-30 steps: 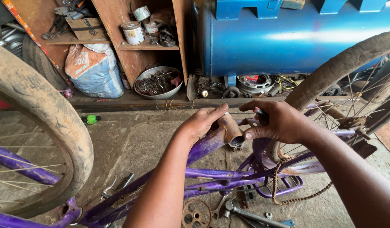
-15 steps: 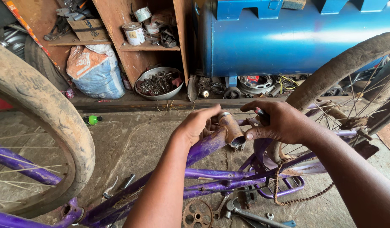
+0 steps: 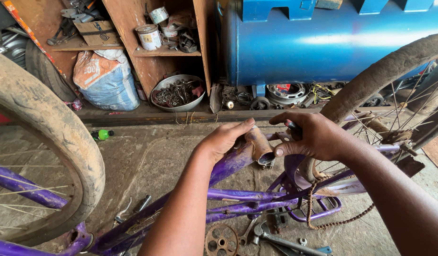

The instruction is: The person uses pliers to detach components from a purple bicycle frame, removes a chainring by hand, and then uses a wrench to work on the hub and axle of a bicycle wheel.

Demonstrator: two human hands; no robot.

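A purple bicycle frame (image 3: 228, 194) lies upside down in front of me. Its rusty bottom-bracket shell (image 3: 258, 144) points up between my hands. My left hand (image 3: 223, 140) rests on the shell and the tube below it, fingers laid over the top. My right hand (image 3: 310, 136) is at the shell's open end, thumb touching its rim, fingers curled round a small dark part that I cannot make out. A rusty chain (image 3: 323, 199) hangs loose under my right wrist.
Muddy wheels stand at the left (image 3: 48, 123) and right (image 3: 385, 71). A sprocket (image 3: 221, 239), a wrench (image 3: 280, 239) and small tools lie on the concrete floor below. Behind are a blue tank (image 3: 333, 42), wooden shelves (image 3: 152, 47), a metal bowl of parts (image 3: 177, 92) and a sack (image 3: 105, 78).
Both hands have stayed on the shell with only slight shifts of the fingers; the view has drifted a little.
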